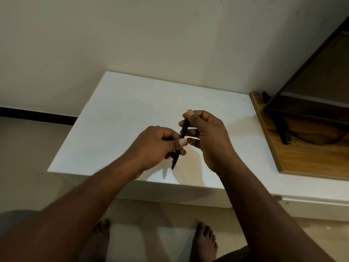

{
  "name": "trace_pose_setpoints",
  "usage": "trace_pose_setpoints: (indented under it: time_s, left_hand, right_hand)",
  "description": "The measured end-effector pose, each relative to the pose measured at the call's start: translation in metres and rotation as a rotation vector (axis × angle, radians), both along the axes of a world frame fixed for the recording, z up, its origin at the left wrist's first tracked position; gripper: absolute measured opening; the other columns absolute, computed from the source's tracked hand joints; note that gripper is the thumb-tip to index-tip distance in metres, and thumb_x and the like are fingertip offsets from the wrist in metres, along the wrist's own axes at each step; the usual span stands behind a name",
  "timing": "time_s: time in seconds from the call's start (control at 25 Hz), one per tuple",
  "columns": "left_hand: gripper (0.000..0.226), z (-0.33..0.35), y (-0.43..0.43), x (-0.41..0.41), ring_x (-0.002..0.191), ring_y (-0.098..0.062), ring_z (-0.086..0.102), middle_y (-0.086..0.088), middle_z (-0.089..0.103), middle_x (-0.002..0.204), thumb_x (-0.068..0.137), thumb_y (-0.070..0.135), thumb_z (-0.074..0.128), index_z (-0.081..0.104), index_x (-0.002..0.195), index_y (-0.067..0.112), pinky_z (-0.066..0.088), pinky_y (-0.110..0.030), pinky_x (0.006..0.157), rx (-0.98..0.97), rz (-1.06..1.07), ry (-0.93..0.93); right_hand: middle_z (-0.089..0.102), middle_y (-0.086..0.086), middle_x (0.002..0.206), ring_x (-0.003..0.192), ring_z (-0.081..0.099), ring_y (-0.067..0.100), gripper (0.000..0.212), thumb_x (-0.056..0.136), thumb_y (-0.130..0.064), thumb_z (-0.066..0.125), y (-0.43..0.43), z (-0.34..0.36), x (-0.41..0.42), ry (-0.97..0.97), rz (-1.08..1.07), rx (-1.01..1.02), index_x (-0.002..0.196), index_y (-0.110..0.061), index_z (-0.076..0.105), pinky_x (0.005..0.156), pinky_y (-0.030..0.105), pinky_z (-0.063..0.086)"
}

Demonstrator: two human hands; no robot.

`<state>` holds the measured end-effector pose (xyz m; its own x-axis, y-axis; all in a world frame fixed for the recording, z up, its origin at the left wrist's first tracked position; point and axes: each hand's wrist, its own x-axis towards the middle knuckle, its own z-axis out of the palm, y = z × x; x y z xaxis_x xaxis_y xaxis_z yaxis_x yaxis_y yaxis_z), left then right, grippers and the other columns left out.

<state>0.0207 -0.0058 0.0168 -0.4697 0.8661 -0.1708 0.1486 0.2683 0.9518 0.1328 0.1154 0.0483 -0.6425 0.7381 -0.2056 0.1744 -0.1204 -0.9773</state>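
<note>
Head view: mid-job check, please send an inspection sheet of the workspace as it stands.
Surface: white tabletop, flat and matte, with hand shadows near its front edge.
Job's things: black pen, tilted, tapered end pointing down toward the tabletop.
Clutter: small green thing, mostly hidden behind the left hand; cannot tell what it is.
Grippers: left hand pinches the pen's middle; right hand holds its upper end.
Cables: black cable lying on the wooden board to the right.
Surroundings: dark stand on the board, pale wall behind, bare feet on the floor.
</note>
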Motion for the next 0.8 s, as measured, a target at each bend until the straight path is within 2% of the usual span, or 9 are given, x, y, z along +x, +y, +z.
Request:
trace_pose_setpoints:
  time_s: [0.16, 0.36, 0.48, 0.64, 0.8]
  left_hand:
    - [0.020, 0.000, 0.001, -0.001, 0.081, -0.003, 0.076, 0.016, 0.080, 0.086, 0.092, 0.048, 0.068, 0.078, 0.093, 0.030, 0.059, -0.032, 0.081, -0.027, -0.023, 0.023]
    - [0.022, -0.002, 0.000, 0.001, 0.079, -0.002, 0.074, 0.016, 0.079, 0.084, 0.087, 0.051, 0.072, 0.079, 0.089, 0.030, 0.057, -0.031, 0.077, -0.106, -0.151, 0.054]
    - [0.022, -0.002, 0.000, 0.003, 0.077, -0.001, 0.074, 0.016, 0.079, 0.081, 0.088, 0.050, 0.072, 0.078, 0.086, 0.029, 0.053, -0.026, 0.073, -0.101, -0.170, 0.081]
    - [0.020, -0.001, -0.001, 0.002, 0.075, -0.002, 0.074, 0.015, 0.079, 0.079, 0.087, 0.048, 0.073, 0.078, 0.081, 0.029, 0.051, -0.023, 0.070, -0.091, -0.143, 0.101]
    - [0.016, 0.002, -0.001, 0.002, 0.075, -0.002, 0.074, 0.015, 0.079, 0.079, 0.085, 0.045, 0.076, 0.079, 0.085, 0.030, 0.051, -0.023, 0.070, -0.099, -0.160, 0.079]
  right_hand:
    - [0.080, -0.002, 0.091, 0.080, 0.076, 0.013, 0.024, 0.105, -0.035, 0.060, -0.002, 0.000, -0.002, 0.016, -0.037, 0.026, 0.105, -0.015, 0.071, 0.074, 0.029, 0.062]
    - [0.077, -0.006, 0.076, 0.069, 0.075, 0.012, 0.026, 0.110, -0.038, 0.051, -0.001, -0.002, -0.002, 0.081, -0.163, -0.086, 0.108, -0.016, 0.065, 0.064, 0.026, 0.060]
    - [0.075, -0.008, 0.071, 0.066, 0.073, 0.010, 0.031, 0.109, -0.042, 0.051, -0.006, -0.007, -0.003, 0.146, -0.201, -0.201, 0.108, -0.015, 0.067, 0.065, 0.025, 0.059]
    - [0.072, -0.004, 0.073, 0.065, 0.070, 0.012, 0.045, 0.106, -0.051, 0.051, -0.009, -0.012, -0.004, 0.171, -0.147, -0.394, 0.107, -0.011, 0.071, 0.067, 0.028, 0.057]
    - [0.056, -0.002, 0.069, 0.057, 0.054, 0.011, 0.042, 0.105, -0.053, 0.054, -0.004, -0.011, -0.004, 0.300, -0.168, -0.549, 0.103, -0.013, 0.067, 0.057, 0.027, 0.050]
